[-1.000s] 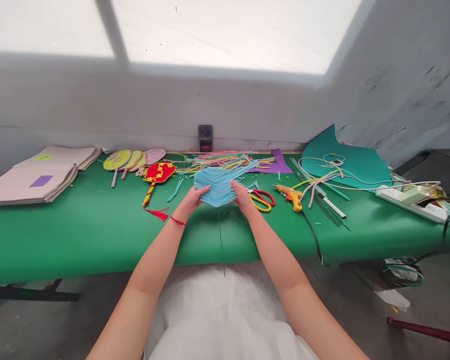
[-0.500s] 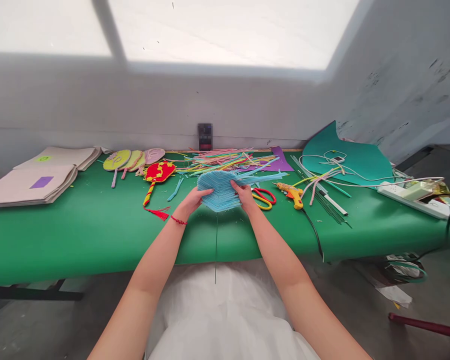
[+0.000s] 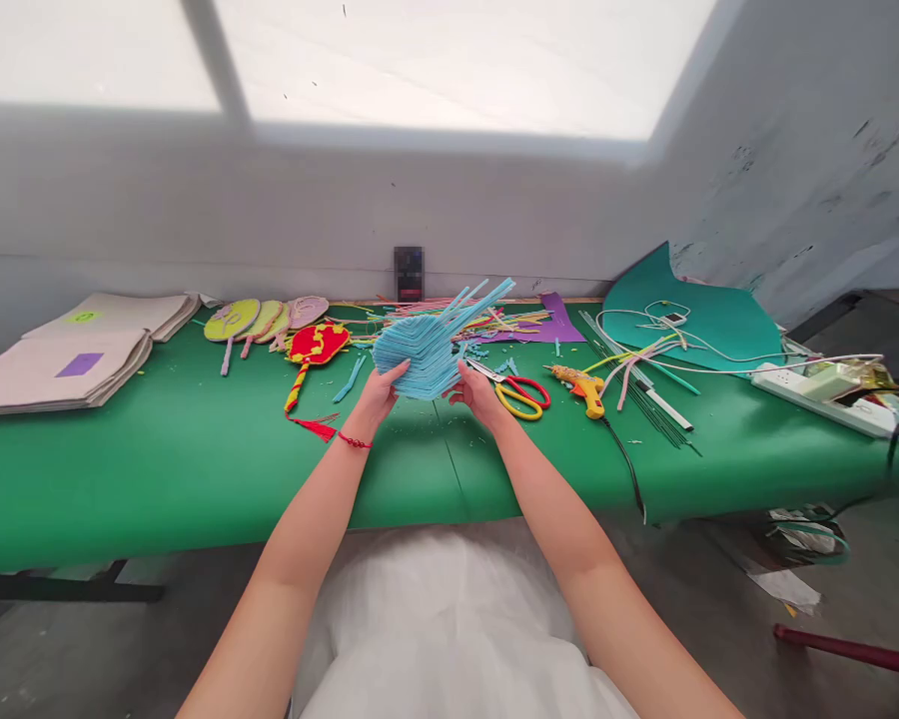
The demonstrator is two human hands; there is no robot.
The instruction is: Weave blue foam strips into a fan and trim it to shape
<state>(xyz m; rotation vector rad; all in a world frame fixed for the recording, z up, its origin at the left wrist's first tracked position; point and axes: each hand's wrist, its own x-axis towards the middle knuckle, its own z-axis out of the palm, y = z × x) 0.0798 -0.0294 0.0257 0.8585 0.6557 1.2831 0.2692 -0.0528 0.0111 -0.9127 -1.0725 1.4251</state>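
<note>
The light-blue strip panel (image 3: 418, 350) is held up off the green worktop (image 3: 157, 449), tilted, with its loose strip ends fanned upward and to the right. It is caught between two grips at its lower edges, probably so that the layered strips are kept pressed together and the face stays open to view. The grip of the left hand (image 3: 381, 395) is closed on the lower left edge, with the fingers curled behind and the thumb laid on the front. The grip of the right hand (image 3: 477, 395) is pinched on the lower right edge. Neither grip is spread, and nothing else is touched by either. A red bracelet (image 3: 355, 441) is worn on the left wrist. Just right of the right grip, red-and-yellow scissors (image 3: 522, 396) are laid flat, and a yellow glue gun (image 3: 580, 385) lies further right. Left of the left grip lies a red-and-yellow fan ornament (image 3: 317, 345). Beyond both grips a heap of coloured strips (image 3: 449, 318) is spread. Far to the right a teal sheet (image 3: 689, 310) and a power strip (image 3: 816, 399) are seen, and far to the left a stack of beige boards (image 3: 67, 355).
</note>
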